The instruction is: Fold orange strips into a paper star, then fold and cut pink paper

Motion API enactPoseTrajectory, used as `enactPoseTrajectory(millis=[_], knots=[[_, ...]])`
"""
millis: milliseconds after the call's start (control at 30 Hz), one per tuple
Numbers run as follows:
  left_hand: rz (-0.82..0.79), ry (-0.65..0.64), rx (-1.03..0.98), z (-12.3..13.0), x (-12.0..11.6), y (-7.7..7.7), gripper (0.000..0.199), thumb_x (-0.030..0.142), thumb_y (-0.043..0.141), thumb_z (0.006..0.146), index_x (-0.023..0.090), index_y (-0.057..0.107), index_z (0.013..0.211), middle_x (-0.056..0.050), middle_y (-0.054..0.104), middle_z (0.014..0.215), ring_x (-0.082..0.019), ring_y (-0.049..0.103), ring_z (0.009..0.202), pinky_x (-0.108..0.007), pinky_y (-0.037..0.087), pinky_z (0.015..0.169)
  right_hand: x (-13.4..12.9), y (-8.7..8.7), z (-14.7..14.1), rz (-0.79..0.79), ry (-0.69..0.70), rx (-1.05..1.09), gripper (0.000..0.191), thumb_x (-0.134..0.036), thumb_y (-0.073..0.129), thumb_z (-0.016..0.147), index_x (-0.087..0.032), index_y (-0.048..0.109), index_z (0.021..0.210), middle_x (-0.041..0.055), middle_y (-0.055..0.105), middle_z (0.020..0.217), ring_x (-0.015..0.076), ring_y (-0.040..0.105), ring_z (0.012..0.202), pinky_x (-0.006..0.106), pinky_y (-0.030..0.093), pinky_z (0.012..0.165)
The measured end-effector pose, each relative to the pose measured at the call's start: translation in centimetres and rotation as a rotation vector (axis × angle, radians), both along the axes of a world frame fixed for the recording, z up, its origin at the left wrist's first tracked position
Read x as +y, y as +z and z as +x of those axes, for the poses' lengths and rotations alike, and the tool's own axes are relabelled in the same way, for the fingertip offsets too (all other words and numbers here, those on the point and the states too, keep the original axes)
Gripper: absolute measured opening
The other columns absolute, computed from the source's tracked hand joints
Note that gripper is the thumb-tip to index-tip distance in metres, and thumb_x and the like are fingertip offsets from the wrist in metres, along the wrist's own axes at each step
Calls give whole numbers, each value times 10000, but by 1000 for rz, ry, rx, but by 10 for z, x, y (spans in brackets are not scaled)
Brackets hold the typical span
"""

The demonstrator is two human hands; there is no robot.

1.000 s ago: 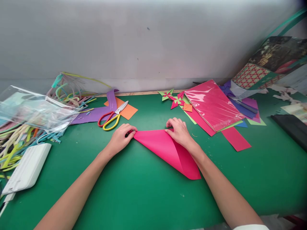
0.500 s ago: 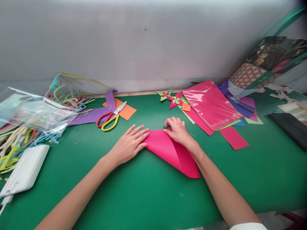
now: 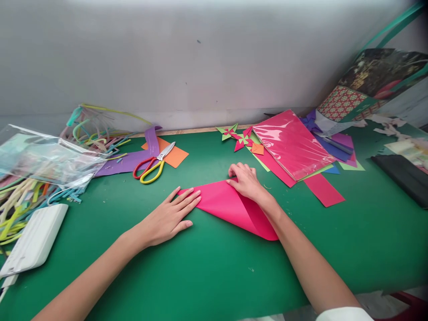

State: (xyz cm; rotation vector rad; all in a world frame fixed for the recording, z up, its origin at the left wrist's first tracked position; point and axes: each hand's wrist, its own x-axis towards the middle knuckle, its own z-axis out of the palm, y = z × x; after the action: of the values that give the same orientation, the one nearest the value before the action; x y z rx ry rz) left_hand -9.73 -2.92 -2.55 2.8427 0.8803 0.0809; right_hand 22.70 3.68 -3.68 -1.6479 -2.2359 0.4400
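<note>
Across the middle of the head view, a pink sheet (image 3: 219, 203) lay doubled over on a green table (image 3: 200, 276), its lower right side bulging (uncreased there, it seemed). Left of centre, the left hand (image 3: 163, 220) was spread flat, fingers over the sheet's left tip. Right of centre, apart from it, the right hand (image 3: 246, 182) pinched the top edge. Folding seemed the step in hand; the next move likely called for even pressure along the bulge.

Brightest at top, on the smooth grey wall (image 3: 187, 58); streaked with glare on the rectangular plastic-wrapped pink paper pack (image 3: 292, 147), right of centre; darker, blurred at upper right.
</note>
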Motion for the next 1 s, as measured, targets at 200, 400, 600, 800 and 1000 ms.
enactPoseTrajectory(millis=[200, 400, 600, 800, 1000], knots=[[-40, 37, 28, -29, -8, 8, 717, 461, 430, 1068, 303, 74, 1670, -29, 319, 1679, -228, 296, 1570, -447, -42, 1323, 0, 0, 0, 3, -5, -4, 115, -281, 633, 919, -244, 526, 944, 47, 622, 1012, 260, 551, 984, 366, 316, 832], [65, 178, -54, -18, 0, 23, 541, 366, 426, 1079, 320, 359, 1613, -32, 555, 1543, -250, 547, 1411, -519, 29, 1327, 0, 0, 0, 6, -5, -6, 117, -281, 630, 925, -242, 523, 952, 43, 620, 1008, 260, 557, 975, 365, 307, 821], [-52, 51, -85, 53, 19, 20, 685, 489, 356, 1083, 247, 113, 1676, -37, 213, 1717, -232, 233, 1593, -416, 146, 1321, -2, 1, 0, 19, 2, -14, 104, -285, 617, 941, -241, 523, 950, 45, 628, 1001, 262, 556, 970, 372, 302, 825], [-108, -120, -24, 77, 26, -1, 794, 626, 306, 1050, 212, 46, 1677, -63, 132, 1726, -248, 142, 1612, -410, 46, 1324, -2, 2, 0, 20, 7, -23, 96, -277, 600, 948, -238, 513, 936, 43, 627, 993, 256, 560, 959, 373, 306, 837], [-119, -162, 17, 62, 13, -3, 803, 644, 312, 1042, 227, 50, 1677, -48, 122, 1730, -254, 103, 1618, -433, -8, 1320, 0, -2, 1, 16, -1, -11, 98, -268, 606, 939, -243, 512, 955, 34, 624, 1002, 251, 563, 969, 370, 305, 842]])
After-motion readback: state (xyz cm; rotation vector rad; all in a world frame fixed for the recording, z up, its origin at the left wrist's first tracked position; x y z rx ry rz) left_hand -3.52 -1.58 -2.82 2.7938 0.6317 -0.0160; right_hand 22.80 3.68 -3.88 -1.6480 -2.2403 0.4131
